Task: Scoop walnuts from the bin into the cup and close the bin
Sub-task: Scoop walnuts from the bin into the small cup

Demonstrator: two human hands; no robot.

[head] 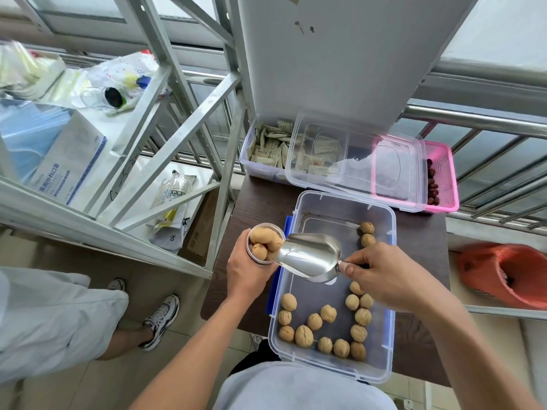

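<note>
**Walnuts at the cup's brim**

Pale brown, hard-shelled walnuts (304,335): light, rigid, round, likely quick to roll, so better taken by scoop than by fingertips. Scattered over the floor of the clear rectangular plastic bin (391,291) with blue latches, open on the dark wooden table (260,202). More heaped to the brim of the small clear plastic cup (262,244) just left of the bin. Thin-walled and probably light, gripped round its side by the left hand (248,270), fingers curled about it. Shiny metal scoop (310,257) mouth-first at the cup's rim, seemingly emptied, handle pinched between thumb and curled fingers of the right hand (381,273). Clear plastic lid (355,161) propped on the tubs behind.
</note>
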